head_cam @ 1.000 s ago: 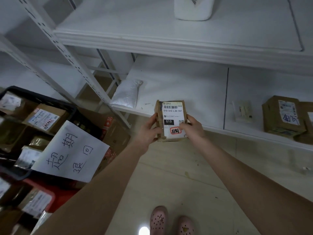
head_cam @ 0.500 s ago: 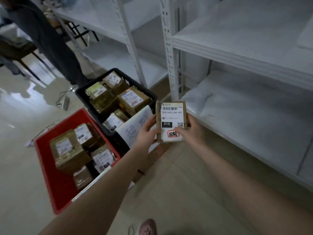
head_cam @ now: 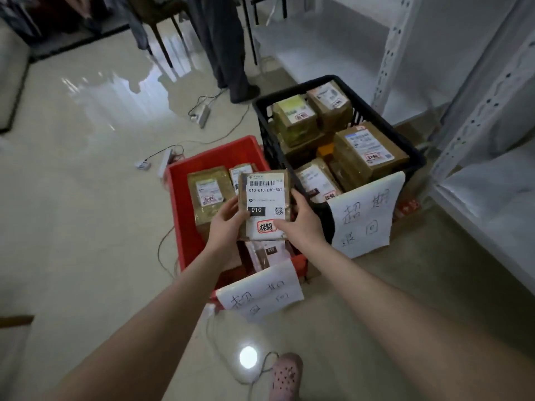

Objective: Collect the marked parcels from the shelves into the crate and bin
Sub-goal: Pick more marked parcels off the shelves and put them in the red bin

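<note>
Glossy floor (head_cam: 86, 198), red bin (head_cam: 185, 204); both hands (head_cam: 228, 224) (head_cam: 301, 224) hold labelled parcel (head_cam: 265, 204)

The glossy pale floor (head_cam: 86, 204) carries a red bin (head_cam: 179, 215) and a black crate (head_cam: 265, 131), set just beside each other, the crate nearer the white shelving upright (head_cam: 388, 59). A power strip (head_cam: 203, 115) lies beyond the bin, and a second strip (head_cam: 166, 161) lies at the bin's far left corner. Thin cables (head_cam: 231, 130) trail across the floor from both. A pink perforated shoe (head_cam: 285, 376) stands on the floor at the near edge.
</note>
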`<state>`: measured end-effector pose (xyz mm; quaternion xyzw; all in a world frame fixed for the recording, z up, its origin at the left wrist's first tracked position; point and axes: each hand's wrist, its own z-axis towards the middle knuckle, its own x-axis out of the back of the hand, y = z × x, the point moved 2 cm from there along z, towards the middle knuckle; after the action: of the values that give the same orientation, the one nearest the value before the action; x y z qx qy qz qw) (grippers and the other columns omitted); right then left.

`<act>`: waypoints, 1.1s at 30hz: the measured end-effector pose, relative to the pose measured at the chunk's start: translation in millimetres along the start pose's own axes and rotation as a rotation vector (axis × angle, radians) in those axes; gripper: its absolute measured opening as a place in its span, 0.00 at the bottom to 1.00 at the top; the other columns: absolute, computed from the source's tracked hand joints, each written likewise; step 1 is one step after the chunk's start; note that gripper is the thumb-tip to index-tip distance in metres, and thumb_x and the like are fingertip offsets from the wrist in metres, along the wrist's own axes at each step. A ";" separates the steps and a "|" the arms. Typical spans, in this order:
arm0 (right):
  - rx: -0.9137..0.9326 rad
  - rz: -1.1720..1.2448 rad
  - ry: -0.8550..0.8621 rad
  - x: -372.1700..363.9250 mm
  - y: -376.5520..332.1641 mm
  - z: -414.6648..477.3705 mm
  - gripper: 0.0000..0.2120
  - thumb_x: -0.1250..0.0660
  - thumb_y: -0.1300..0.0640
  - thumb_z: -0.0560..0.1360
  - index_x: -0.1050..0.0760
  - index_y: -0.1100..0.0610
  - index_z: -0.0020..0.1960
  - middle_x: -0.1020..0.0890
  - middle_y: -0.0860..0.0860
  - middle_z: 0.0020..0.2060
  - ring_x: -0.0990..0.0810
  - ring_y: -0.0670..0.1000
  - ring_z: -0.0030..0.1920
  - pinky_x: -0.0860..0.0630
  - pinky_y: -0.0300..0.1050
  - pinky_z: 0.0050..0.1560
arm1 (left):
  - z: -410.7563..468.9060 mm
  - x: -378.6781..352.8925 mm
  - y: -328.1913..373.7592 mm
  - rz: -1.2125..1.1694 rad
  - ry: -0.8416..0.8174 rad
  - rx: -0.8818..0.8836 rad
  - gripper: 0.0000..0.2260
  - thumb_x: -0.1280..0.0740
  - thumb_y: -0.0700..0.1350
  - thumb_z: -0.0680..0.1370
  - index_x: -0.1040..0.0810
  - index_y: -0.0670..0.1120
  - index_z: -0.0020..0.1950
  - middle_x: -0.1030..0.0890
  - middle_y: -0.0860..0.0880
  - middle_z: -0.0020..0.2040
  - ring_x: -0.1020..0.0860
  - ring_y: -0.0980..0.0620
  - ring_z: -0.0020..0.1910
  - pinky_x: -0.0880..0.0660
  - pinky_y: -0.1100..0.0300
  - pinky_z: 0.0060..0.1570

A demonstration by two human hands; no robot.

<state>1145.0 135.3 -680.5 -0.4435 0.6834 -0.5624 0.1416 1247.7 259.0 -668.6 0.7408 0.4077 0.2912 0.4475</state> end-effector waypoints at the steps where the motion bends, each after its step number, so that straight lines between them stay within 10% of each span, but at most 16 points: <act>1: -0.028 -0.011 -0.032 -17.9 1.5 11.3 0.37 0.28 0.61 0.72 0.41 0.46 0.75 0.24 0.47 0.64 0.23 0.50 0.61 0.22 0.42 0.50 | 11.6 14.2 -5.3 0.014 0.021 0.006 0.20 0.36 0.37 0.78 0.30 0.47 0.70 0.20 0.48 0.60 0.17 0.49 0.50 0.19 0.56 0.42; 13: -0.350 -0.257 -0.325 -164.8 79.7 87.4 0.27 0.32 0.63 0.70 0.31 0.53 0.69 0.21 0.50 0.59 0.21 0.54 0.57 0.24 0.52 0.58 | 111.4 101.5 -136.7 0.267 0.039 0.399 0.18 0.39 0.43 0.77 0.28 0.47 0.67 0.19 0.46 0.58 0.18 0.47 0.51 0.21 0.46 0.53; 29: -0.438 -0.307 -0.412 -208.9 112.9 110.3 0.35 0.36 0.52 0.60 0.34 0.41 0.67 0.20 0.47 0.56 0.23 0.56 0.57 0.23 0.57 0.56 | 140.5 117.4 -173.7 0.361 0.050 0.485 0.19 0.39 0.42 0.76 0.30 0.47 0.68 0.21 0.47 0.63 0.21 0.46 0.58 0.26 0.47 0.61; 33: -0.426 -0.288 -0.384 -203.3 107.0 110.4 0.36 0.34 0.60 0.71 0.41 0.47 0.75 0.28 0.51 0.68 0.27 0.55 0.62 0.23 0.51 0.56 | 140.5 114.0 -163.8 0.451 0.054 0.445 0.22 0.39 0.41 0.78 0.36 0.45 0.72 0.25 0.47 0.66 0.24 0.45 0.61 0.27 0.53 0.61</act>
<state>1288.8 217.1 -874.4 -0.6533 0.6768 -0.3270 0.0910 1360.1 341.6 -868.9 0.8843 0.2984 0.3062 0.1878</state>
